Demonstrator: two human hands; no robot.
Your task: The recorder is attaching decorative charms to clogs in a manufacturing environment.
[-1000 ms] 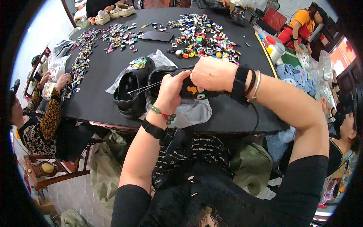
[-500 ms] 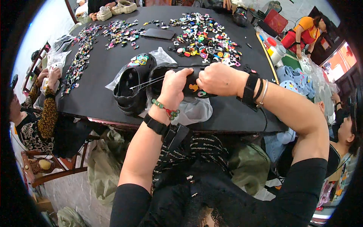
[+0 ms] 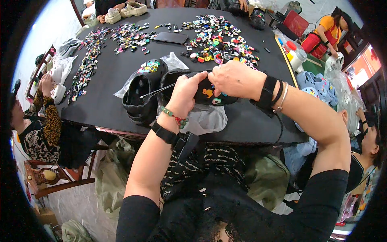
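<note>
A black clog [image 3: 205,86] with an orange charm and other small charms on its upper lies across the table's near side. My left hand [image 3: 183,94] is closed at its opening, thumb along the upper. Thin metal tweezers [image 3: 158,90] stick out of that hand to the left; their other end is hidden. My right hand [image 3: 238,80] is over the clog's toe with curled fingers, pinching at the upper beside my left thumb; what they grip is hidden. A second black clog [image 3: 139,90], with colourful charms on its toe, stands to the left. Clear plastic bags [image 3: 207,119] lie under the clogs.
Piles of small colourful charms [image 3: 219,40] spread over the black table [image 3: 109,88], with a dark phone [image 3: 171,37] between them. Blue clogs [image 3: 318,84] and bottles [image 3: 297,58] stand at right. Co-workers sit at left and right; one at left handles white clogs [image 3: 58,84].
My right hand has shifted slightly up on the clog's toe, its thumb now showing below the fingers. More of the upper is exposed. My left hand stays nearly in place.
</note>
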